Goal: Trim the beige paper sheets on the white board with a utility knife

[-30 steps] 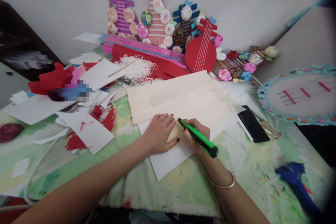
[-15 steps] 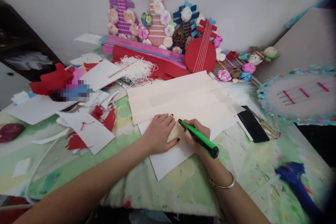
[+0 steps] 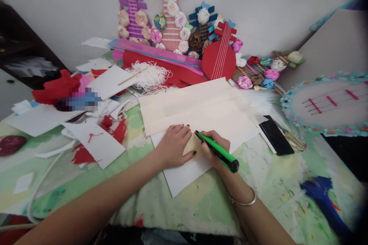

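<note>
My left hand (image 3: 176, 145) lies flat on the cream paper sheet (image 3: 198, 109), fingers stretched and thumb apart. In my right hand (image 3: 214, 147) is a green-and-black utility knife (image 3: 221, 151), gripped like a pen. Its front end points down at the paper just right of my left fingertips; I cannot make out the blade. Under the cream sheet, a white sheet (image 3: 179, 182) sticks out toward me. A smaller yellowish piece (image 3: 191, 146) lies between my hands, partly hidden by them.
Paper scraps, red pieces (image 3: 86, 153) and white string (image 3: 151, 76) lie at left. Paper instruments with flowers, one a red lute (image 3: 219, 61), lean on the back wall. At right are a black phone (image 3: 276, 136), scissors (image 3: 294, 138) and a blue glue gun (image 3: 324, 199).
Both hands, the knife and the paper stay practically in place. The whole view has shifted only very slightly.
</note>
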Demonstrator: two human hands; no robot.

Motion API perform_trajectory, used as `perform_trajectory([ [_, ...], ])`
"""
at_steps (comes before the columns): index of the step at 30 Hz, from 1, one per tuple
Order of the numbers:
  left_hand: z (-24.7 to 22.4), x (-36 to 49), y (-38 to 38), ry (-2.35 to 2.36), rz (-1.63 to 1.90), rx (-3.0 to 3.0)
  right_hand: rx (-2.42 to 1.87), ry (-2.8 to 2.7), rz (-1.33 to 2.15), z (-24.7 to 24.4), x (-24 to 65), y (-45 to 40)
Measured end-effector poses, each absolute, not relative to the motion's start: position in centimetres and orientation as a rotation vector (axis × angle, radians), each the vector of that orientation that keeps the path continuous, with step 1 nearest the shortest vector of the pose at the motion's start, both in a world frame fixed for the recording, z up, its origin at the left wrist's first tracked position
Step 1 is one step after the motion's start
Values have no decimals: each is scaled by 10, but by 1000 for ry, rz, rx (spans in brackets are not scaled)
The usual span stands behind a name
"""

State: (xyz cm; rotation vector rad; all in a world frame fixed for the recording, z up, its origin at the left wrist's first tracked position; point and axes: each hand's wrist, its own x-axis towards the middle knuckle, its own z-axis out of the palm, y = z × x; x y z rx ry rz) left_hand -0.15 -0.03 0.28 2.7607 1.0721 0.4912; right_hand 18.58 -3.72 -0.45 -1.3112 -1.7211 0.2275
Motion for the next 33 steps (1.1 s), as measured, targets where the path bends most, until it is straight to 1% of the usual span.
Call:
perform_trajectory([
  [33, 3, -1, -1, 1075, 487, 2770, -1295, -1712, 198, 0, 186, -42],
])
